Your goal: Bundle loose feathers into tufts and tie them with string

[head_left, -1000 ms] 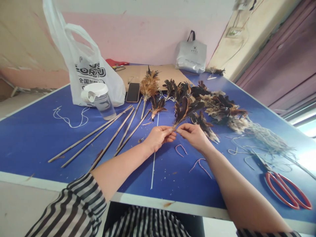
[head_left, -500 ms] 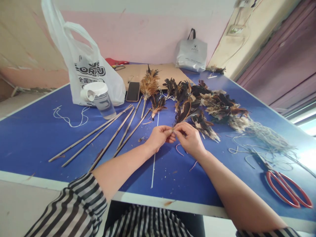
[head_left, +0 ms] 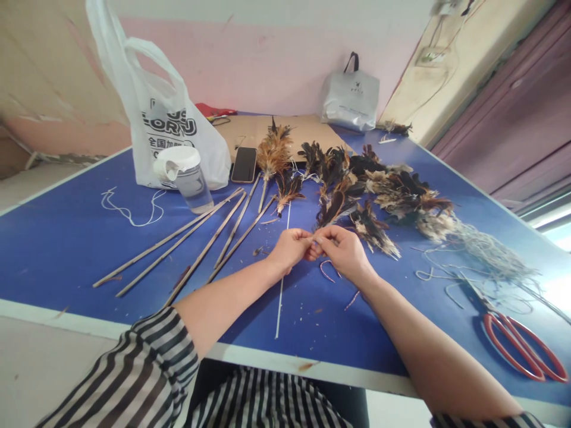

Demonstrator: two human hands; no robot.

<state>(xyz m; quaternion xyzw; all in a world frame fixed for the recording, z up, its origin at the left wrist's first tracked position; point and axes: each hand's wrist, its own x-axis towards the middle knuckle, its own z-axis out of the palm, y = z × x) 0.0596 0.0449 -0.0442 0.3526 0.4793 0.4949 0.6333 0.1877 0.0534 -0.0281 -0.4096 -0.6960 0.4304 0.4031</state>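
Observation:
My left hand (head_left: 294, 249) and my right hand (head_left: 343, 252) meet above the blue table, fingers closed and thumbs nearly touching. Both pinch the lower end of a small bunch of dark brown feathers (head_left: 332, 207), which points away from me. The fingers cover its quill ends, so any thread there is hidden. Just below my hands lies a thin pinkish string (head_left: 327, 272). Beyond my right hand are more dark feather bunches (head_left: 375, 229), some with pale bases. A smaller feather tuft (head_left: 289, 189) rests beyond my left hand.
Several thin sticks (head_left: 200, 252) lie on the left, one near a brown feather duster head (head_left: 274, 151). Red-handled scissors (head_left: 521, 345) and tangled string (head_left: 495, 255) are at right. A plastic cup (head_left: 191, 181), white bag (head_left: 178, 142), phone (head_left: 244, 164) and silver bag (head_left: 350, 101) stand farther back.
The whole view has shifted slightly, moving things a little to the right. My hands stay together at the feather ends, with only a small shift of the fingers.

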